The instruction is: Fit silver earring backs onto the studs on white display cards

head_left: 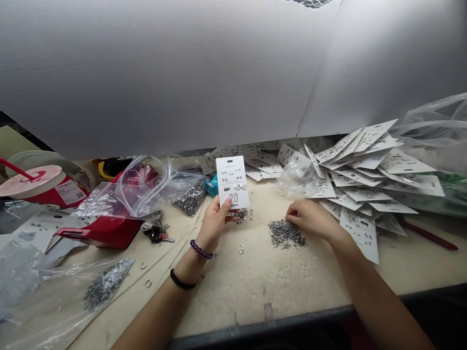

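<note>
My left hand holds a white earring card upright, thumb over its lower left corner; small earrings and a pair of hoops are on it. My right hand has its fingers pressed together at the upper right edge of a pile of small metal pieces; whatever is between the fingertips is too small to make out. A smaller heap of metal pieces lies just behind the card's lower edge. A loose hoop rests on the table between my hands.
Many filled cards are stacked at the right, near a red-handled tool. Clear bags of metal pieces, a red scoop, keys and a red cup occupy the left. A grey panel stands behind.
</note>
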`<state>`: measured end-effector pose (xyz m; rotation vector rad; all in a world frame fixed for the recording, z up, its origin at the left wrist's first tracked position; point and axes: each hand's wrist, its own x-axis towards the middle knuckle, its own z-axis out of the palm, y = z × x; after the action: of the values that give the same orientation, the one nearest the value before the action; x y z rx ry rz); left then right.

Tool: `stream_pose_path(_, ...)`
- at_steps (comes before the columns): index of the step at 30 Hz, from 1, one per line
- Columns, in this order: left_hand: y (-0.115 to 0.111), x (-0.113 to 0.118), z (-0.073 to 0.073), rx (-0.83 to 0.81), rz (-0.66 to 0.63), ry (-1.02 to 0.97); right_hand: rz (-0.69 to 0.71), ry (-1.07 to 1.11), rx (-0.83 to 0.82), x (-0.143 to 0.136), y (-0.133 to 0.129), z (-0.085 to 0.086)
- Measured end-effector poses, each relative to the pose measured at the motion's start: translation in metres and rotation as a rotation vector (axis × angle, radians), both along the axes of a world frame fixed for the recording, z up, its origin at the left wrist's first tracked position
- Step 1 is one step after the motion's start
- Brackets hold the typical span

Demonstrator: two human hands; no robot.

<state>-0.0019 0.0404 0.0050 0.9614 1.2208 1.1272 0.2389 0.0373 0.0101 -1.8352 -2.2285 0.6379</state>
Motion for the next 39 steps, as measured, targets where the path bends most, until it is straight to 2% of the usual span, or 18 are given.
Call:
stream_pose_path(5,0.001,-0.001,0.0,-0.004,0.011,-0.001,-0.008,-0.005,-0.01,-0.009,-0.002,0.002)
stream_pose_path(17,-0.001,0.003,-0.003,-0.014,0.008,0.008,-0.183,0.012,0.049,-0.006,0.008,-0.005)
stream_pose_path(27,-0.004,0.006,-0.002,-0.02,-0.011,0.023,-0.147,0.102,0.065,-0.005,0.005,-0.009)
stream_pose_path(31,-0.006,0.009,-0.005,-0.005,-0.035,-0.011,-0.088,0.244,0.085,-0.012,0.004,-0.008)
stream_pose_path(34,-0.008,0.012,-0.009,0.026,-0.097,-0.02,-0.024,0.492,0.073,-0.024,-0.001,-0.006)
stream_pose_path(37,-0.013,0.017,-0.012,0.078,-0.162,0.009,-0.05,0.77,0.061,-0.036,-0.006,-0.009)
stream_pose_path(39,-0.017,0.021,-0.013,0.102,-0.195,0.023,-0.077,0.81,0.064,-0.042,-0.007,-0.013)
